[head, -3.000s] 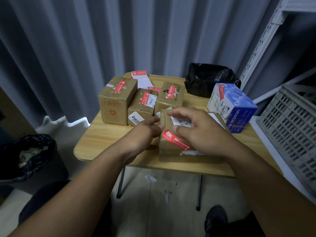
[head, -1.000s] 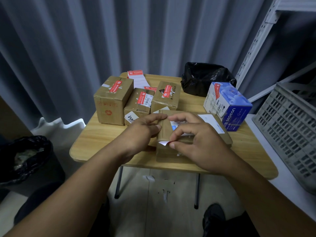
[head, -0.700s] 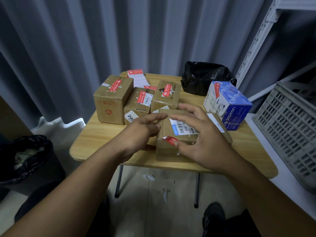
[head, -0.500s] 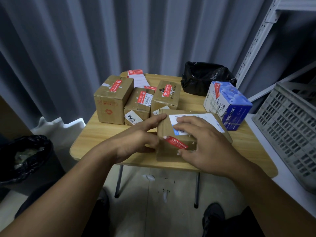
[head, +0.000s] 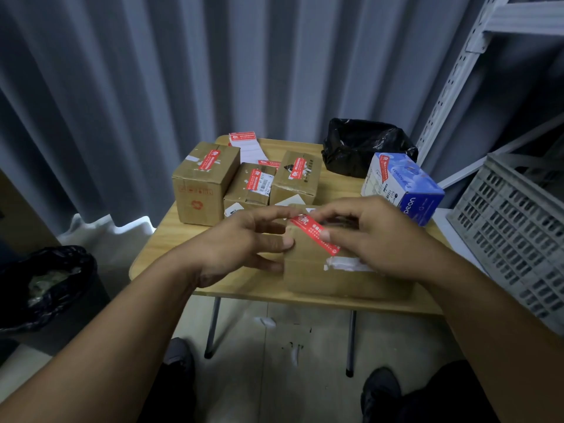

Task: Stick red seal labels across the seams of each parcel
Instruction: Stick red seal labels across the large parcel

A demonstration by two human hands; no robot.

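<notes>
The red label (head: 314,233) lies slantwise on the brown parcel (head: 308,270) at the front edge of the table (head: 166,236), its long axis going from far left to near right. The right hand (head: 375,239) presses its middle with the thumb, fingers bent over the top. The left hand (head: 238,242), loosely spread, touches the far-left end, so the near-right end, which I think needs pressing next, is nearer the right thumb
</notes>
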